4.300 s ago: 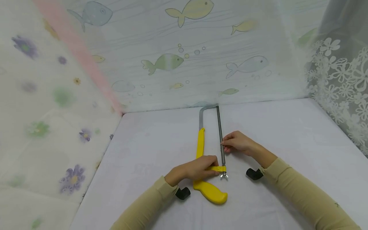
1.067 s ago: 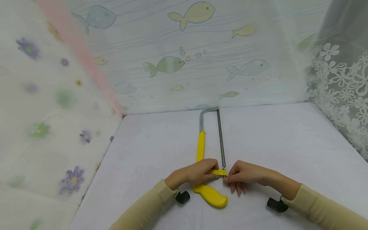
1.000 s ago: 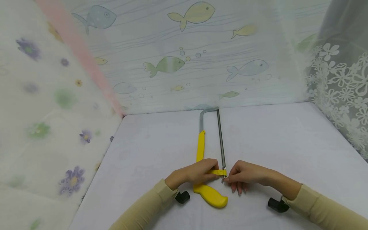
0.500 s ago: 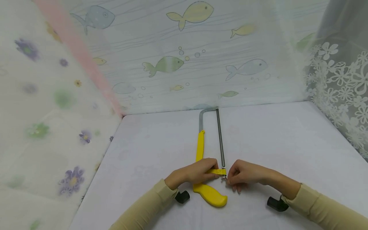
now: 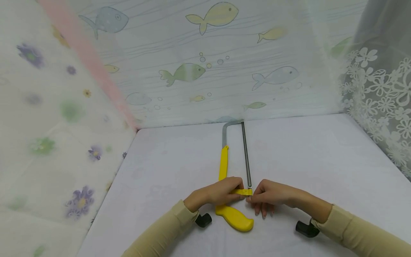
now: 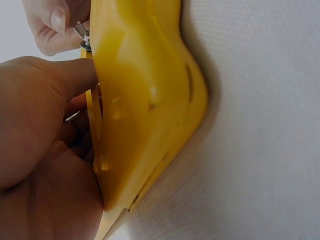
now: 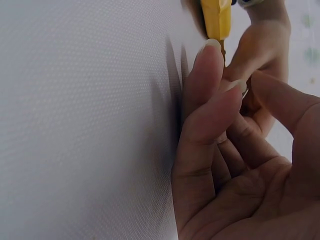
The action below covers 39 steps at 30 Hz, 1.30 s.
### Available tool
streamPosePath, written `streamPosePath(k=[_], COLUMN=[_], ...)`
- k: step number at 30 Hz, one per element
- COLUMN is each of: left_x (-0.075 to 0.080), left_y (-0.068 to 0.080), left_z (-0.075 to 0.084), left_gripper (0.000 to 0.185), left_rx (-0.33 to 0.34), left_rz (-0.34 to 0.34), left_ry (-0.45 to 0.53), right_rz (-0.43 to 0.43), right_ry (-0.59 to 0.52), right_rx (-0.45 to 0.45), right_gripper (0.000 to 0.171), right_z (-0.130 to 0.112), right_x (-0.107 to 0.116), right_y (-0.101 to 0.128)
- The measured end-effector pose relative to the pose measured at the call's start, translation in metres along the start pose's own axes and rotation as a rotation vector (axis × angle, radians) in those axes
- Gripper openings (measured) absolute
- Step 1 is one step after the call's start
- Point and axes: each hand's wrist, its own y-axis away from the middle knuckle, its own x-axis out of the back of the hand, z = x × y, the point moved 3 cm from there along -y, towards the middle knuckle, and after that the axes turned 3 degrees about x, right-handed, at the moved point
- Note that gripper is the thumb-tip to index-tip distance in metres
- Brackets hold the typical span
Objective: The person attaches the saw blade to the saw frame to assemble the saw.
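Observation:
A hacksaw [image 5: 223,163] with a yellow handle lies flat on the white-covered table, its dark blade [image 5: 246,157] on the right side. My left hand [image 5: 214,190] grips the yellow frame just above the handle, fingers curled round it. At the lower end of the blade, my right hand [image 5: 278,194] has thumb and forefinger at the small wing nut [image 6: 80,31]; its other fingers hang loosely below. The fingers mostly cover the nut in the head view. A yellow end of the saw [image 7: 218,17] shows beyond the fingers in the right wrist view.
Black wrist-camera mounts [image 5: 203,220] sit under both sleeves. A fish-patterned curtain [image 5: 192,43] hangs at the table's back edge, a flowered one [image 5: 57,142] on the left, and lacy netting [image 5: 382,85] on the right.
My right hand has moved from the middle of the blade down to the wing nut, where its fingertips shift away and back again. The left hand and the hacksaw stay put.

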Motion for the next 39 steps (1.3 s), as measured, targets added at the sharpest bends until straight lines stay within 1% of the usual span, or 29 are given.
streamPosePath(k=[7,15,21,26,34,39], left_x=[0.0004,0.0008,0.0008,0.0013,0.0014,0.0008], left_y=[-0.0002,0.0004,0.0005,0.0005,0.0004,-0.0001], left_z=[0.0001,0.0004,0.0006,0.0001,0.0002,0.0000], left_gripper=[0.011,0.012,0.012,0.012,0.012,0.011], left_rx=[0.009,0.013,0.008,0.013,0.003,-0.009], left_rz=[-0.003,-0.002,-0.002,-0.005,-0.006,-0.003], left_ry=[0.001,0.002,0.009,0.011,0.005,0.005], right_rz=[0.017,0.045,0.063,0.059,0.027,0.019], right_ry=[0.000,0.063,0.104,0.132,0.088,0.078], right_rx=[-0.007,-0.010,0.037,0.078,0.079,0.068], right_gripper=[0.033,0.026,0.018,0.017,0.015,0.017], right_z=[0.0013,-0.0019,-0.0011,-0.0014,-0.0011,-0.0020], right_x=[0.0015,0.0056,0.0083,0.0086,0.0075,0.0063], right_y=[0.0000,0.0046,0.0065,0.0065,0.0060,0.0055])
